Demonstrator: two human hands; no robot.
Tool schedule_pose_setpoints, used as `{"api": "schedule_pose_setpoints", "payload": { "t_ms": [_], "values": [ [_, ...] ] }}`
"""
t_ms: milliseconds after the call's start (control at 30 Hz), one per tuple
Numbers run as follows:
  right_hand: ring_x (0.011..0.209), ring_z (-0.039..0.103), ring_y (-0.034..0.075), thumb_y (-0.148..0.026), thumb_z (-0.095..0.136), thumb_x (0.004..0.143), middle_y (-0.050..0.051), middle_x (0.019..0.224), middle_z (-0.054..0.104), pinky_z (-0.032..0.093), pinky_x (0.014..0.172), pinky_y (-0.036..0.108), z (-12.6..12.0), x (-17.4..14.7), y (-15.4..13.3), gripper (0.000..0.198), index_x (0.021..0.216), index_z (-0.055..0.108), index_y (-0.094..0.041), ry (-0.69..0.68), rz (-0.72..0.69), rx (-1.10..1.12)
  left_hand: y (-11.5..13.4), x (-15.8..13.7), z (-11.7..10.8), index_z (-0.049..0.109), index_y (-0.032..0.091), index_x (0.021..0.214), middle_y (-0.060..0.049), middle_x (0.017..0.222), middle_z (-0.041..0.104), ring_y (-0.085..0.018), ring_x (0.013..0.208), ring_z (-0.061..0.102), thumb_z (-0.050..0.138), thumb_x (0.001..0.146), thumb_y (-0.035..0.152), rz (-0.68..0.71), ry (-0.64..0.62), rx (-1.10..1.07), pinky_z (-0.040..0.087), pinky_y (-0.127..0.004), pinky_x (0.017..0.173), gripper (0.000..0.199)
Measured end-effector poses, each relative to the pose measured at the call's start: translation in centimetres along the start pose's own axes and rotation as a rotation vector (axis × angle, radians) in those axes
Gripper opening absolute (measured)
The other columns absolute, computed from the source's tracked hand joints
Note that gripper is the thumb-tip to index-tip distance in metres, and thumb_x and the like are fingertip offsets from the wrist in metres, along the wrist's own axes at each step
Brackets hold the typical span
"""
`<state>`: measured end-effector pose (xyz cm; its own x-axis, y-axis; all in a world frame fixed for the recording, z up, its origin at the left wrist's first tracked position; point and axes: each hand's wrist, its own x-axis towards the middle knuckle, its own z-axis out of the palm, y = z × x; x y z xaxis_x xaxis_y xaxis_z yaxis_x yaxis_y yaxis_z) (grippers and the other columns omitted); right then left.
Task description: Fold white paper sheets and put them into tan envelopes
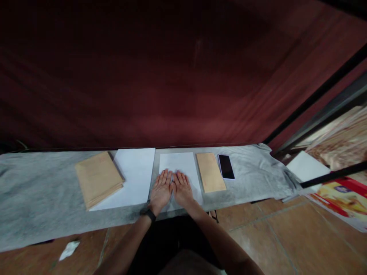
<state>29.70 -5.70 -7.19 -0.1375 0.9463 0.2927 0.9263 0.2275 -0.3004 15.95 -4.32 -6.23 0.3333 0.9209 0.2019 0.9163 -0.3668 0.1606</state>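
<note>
Side by side over a white sheet of paper [179, 159], my left hand [161, 190] and my right hand [182, 188] lie with palms turned up and fingers stretched out. Both are open and hold nothing; their inner edges meet or nearly meet. A dark watch band [148, 214] circles my left wrist. Left of the hands is a stack of white paper [136, 175], partly covered by a pile of brown envelopes [99, 177]. To the right, a single brown envelope [211, 172] rests beside the sheet.
A phone with a dark screen [226, 167] lies right of the single envelope. Grey cloth [43, 183] covers the long narrow surface, backed by a dark red curtain [160, 95]. On the tiled floor [263, 233] are a crumpled white scrap [69, 250] and, at right, a colourful printed box [341, 200].
</note>
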Motion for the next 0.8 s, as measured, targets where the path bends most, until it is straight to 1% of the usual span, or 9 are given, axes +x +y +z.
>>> {"api": "schedule_pose_setpoints", "payload": {
  "t_ms": [67,167,267,367,467,567,667,800],
  "values": [
    [0.144,0.039,0.026,-0.035,0.042,0.104,0.011,0.156,0.043,0.031,0.119,0.047,-0.5,-3.2,0.0,0.048,0.149,0.045,-0.019,0.012,-0.026,-0.011,0.0,0.0,-0.2,0.039,0.008,0.151,-0.016,0.160,0.035,-0.026,0.150,0.028,0.029,0.100,0.031,0.007,0.004,-0.003,0.024,-0.046,0.123,0.057],
    [0.144,0.039,0.027,-0.037,0.046,0.102,0.012,0.156,0.043,0.033,0.118,0.047,-1.9,-6.7,1.4,0.051,0.150,0.044,-0.018,0.045,-0.053,-0.039,-0.1,-0.4,-0.3,0.041,0.009,0.150,-0.015,0.159,0.037,-0.026,0.149,0.030,0.028,0.101,0.034,0.004,0.014,-0.015,0.026,-0.047,0.122,0.057],
    [0.144,0.039,0.027,-0.036,0.048,0.101,0.013,0.157,0.041,0.035,0.117,0.047,-3.5,-8.8,3.2,0.053,0.151,0.042,-0.017,0.062,-0.068,-0.064,-0.2,-1.8,-0.4,0.043,0.008,0.149,-0.015,0.157,0.038,-0.027,0.148,0.032,0.028,0.102,0.038,0.012,0.018,-0.007,0.028,-0.048,0.121,0.058],
    [0.145,0.038,0.028,-0.034,0.048,0.101,0.015,0.157,0.039,0.036,0.117,0.048,-4.7,-10.3,4.5,0.056,0.153,0.038,-0.015,0.047,-0.096,-0.080,0.0,-4.3,-0.7,0.045,0.011,0.149,-0.015,0.157,0.039,-0.029,0.147,0.034,0.031,0.102,0.044,0.066,0.028,0.017,0.029,-0.050,0.120,0.059],
    [0.146,0.036,0.029,-0.033,0.049,0.100,0.017,0.158,0.037,0.036,0.117,0.049,-5.3,-11.4,5.2,0.061,0.155,0.033,-0.012,0.016,-0.135,-0.082,0.4,-7.0,-1.3,0.047,0.018,0.148,-0.012,0.158,0.039,-0.030,0.147,0.035,0.036,0.101,0.047,0.181,0.044,0.024,0.028,-0.054,0.120,0.057],
    [0.146,0.036,0.030,-0.033,0.052,0.098,0.018,0.158,0.036,0.036,0.117,0.049,-5.6,-11.7,5.7,0.064,0.155,0.031,-0.011,-0.014,-0.171,-0.058,0.5,-8.8,-2.0,0.047,0.024,0.148,-0.009,0.156,0.042,-0.030,0.146,0.037,0.043,0.099,0.043,0.259,0.049,0.017,0.026,-0.053,0.121,0.053],
    [0.144,0.039,0.029,-0.032,0.056,0.096,0.016,0.157,0.040,0.037,0.117,0.050,-6.1,-11.4,6.1,0.063,0.154,0.036,-0.014,-0.038,-0.176,-0.014,0.5,-9.2,-2.8,0.048,0.024,0.147,-0.008,0.155,0.044,-0.029,0.145,0.039,0.048,0.096,0.036,0.279,0.021,0.010,0.029,-0.050,0.120,0.052],
    [0.141,0.043,0.028,-0.030,0.060,0.094,0.014,0.153,0.047,0.039,0.116,0.049,-6.7,-10.8,6.5,0.059,0.149,0.045,-0.016,-0.067,-0.154,0.045,0.7,-8.8,-3.3,0.052,0.022,0.144,-0.010,0.153,0.048,-0.029,0.144,0.041,0.051,0.092,0.029,0.242,-0.039,-0.011,0.030,-0.051,0.119,0.053]
  ]
}}
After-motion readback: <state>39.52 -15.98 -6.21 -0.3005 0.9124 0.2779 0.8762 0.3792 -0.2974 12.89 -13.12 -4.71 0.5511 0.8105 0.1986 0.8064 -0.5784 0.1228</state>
